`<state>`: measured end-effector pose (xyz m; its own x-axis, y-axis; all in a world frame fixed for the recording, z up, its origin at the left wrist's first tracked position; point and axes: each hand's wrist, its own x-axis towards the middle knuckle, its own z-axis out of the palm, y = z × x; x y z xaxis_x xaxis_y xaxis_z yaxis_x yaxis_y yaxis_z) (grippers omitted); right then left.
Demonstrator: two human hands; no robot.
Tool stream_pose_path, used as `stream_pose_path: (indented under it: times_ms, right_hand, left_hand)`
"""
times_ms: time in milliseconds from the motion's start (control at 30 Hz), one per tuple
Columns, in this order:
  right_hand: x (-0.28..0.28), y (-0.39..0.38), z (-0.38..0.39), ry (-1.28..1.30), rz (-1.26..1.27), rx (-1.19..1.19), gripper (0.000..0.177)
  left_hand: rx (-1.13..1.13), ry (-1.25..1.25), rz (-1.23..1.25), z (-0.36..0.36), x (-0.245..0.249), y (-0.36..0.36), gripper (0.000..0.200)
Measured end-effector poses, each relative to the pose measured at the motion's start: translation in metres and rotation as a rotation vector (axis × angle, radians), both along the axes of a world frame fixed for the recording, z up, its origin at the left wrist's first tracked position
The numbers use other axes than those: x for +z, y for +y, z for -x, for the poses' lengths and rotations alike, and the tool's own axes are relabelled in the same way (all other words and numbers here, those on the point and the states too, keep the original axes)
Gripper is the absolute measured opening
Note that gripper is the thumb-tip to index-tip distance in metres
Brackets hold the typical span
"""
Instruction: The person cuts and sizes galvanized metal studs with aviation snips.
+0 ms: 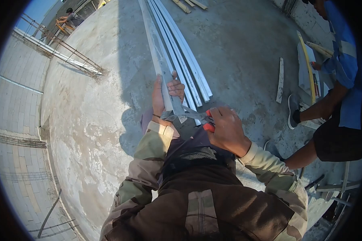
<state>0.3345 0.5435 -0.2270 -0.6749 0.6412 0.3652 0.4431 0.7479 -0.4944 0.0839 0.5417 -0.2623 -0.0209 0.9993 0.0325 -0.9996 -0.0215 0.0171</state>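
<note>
Shows a metal strip (157, 50), probably light, stiff lengthwise and sharp-edged, best held by its flat sides, gripped in the left hand (158, 97) above the concrete floor (247, 60), with snips (208, 127) at its near end in the closed right hand (227, 130).

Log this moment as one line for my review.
left hand: grips metal channel | right hand: holds red-handled snips, blades at channel's near end | concrete floor: more metal strips
</note>
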Motion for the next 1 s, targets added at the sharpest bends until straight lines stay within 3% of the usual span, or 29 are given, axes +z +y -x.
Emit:
stream_pose_path:
  times_ms: [200,900,1000]
  right_hand:
    - [-0.017,0.001,-0.002,0.077,0.013,-0.021,0.035]
    - [0.001,0.011,0.023,-0.036,-0.048,0.167,0.029]
    - [0.008,0.020,0.025,-0.035,0.122,0.221,0.021]
  left_hand:
    - [-0.037,0.038,0.050,0.000,-0.001,0.000,0.048]
    - [-0.015,-0.013,-0.023,0.021,0.004,-0.016,0.050]
    - [-0.023,0.029,-0.006,0.027,0.005,-0.021,0.050]
